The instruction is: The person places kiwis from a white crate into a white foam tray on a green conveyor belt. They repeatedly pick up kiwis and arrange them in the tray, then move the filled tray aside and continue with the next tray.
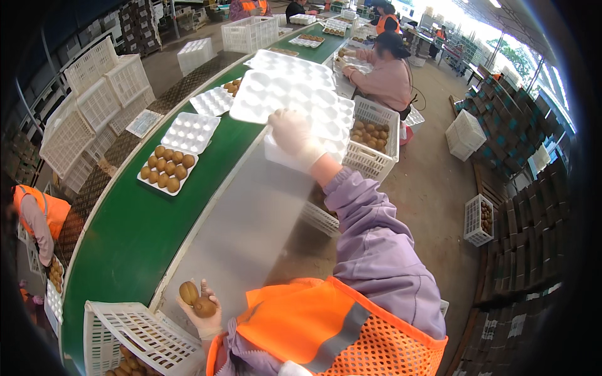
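My left hand [208, 323] holds two brown kiwifruits [189, 293] in its palm, above the near end of the grey metal worktop [225, 211]. My right hand [292, 134], in a thin pale glove, reaches far forward and grips the near edge of a white moulded tray [277, 96]. More white trays [294, 152] lie stacked under and behind it. On the green conveyor belt [136, 235] rests an open hinged tray, its near half [162, 184] filled with kiwifruits and its lid half [190, 132] holding none.
A white plastic crate [141, 324] of kiwifruits stands at lower left, another crate [371, 155] beyond the worktop. A co-worker [383, 77] sits ahead at the belt; another person [42, 211] bends at far left. Stacked crates [101, 94] stand across the belt.
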A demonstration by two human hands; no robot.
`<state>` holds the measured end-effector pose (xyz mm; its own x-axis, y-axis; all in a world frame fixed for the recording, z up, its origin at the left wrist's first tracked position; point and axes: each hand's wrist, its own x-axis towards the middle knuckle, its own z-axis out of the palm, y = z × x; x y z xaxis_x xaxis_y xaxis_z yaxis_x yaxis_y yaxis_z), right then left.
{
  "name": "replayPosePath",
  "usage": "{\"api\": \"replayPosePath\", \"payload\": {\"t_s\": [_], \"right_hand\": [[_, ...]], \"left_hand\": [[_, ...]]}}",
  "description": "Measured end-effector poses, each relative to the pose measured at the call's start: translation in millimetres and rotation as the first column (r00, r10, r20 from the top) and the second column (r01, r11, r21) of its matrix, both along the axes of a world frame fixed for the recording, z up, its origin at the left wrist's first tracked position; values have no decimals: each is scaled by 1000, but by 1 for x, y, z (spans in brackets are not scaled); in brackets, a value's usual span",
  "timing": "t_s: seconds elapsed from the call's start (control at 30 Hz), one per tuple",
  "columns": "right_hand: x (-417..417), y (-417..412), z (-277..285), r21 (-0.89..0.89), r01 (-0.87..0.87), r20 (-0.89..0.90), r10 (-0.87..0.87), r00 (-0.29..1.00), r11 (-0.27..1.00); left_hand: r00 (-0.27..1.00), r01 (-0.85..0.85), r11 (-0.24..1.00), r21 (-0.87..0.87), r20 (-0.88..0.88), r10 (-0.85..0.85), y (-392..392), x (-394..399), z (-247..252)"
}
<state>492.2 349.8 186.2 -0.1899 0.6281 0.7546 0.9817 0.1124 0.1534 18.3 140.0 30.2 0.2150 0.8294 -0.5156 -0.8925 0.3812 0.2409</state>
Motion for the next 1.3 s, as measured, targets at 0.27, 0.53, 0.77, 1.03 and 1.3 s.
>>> {"api": "replayPosePath", "payload": {"t_s": [0.27, 0.53, 0.77, 1.03, 1.3], "right_hand": [[-203, -177, -206, -737, -439, -73, 586, 807, 513], [-242, -215, -201, -470, -851, -883, -109, 457, 236], [-250, -194, -185, -161, -983, -949, -287, 128, 93], [-211, -139, -233, -342, -857, -878, -456, 145, 386], [-231, -137, -235, -621, -709, -661, 263, 703, 335]], "left_hand": [[983, 174, 949, 262, -109, -150, -28, 4, -14], [831, 288, 928, 236, -543, -120, -39, 10, -40], [354, 549, 806, 219, -935, 13, -28, 39, -53], [840, 262, 937, -232, -423, -340, -20, 1, -101], [904, 182, 955, -235, -341, -257, -23, 13, -114]]}}
